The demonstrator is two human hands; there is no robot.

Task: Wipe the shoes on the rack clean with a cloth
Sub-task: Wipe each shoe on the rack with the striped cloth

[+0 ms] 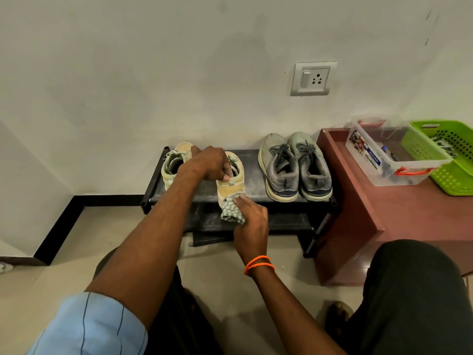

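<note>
A pale beige canvas shoe (231, 180) is gripped at its heel collar by the left hand (208, 163), whose fingers (226, 172) are curled into the opening, at the front edge of the black plastic shoe rack's (252, 190) top shelf. A crumpled grey-green patterned cloth (231, 212) is pressed against the shoe's heel by the right hand (252, 221) (an orange cord bracelet (258, 263) sits at its wrist), the fingers bent round the cloth. Its beige mate (175, 162) stands just beside. A grey laced pair (295, 166) is set well apart on the same shelf.
</note>
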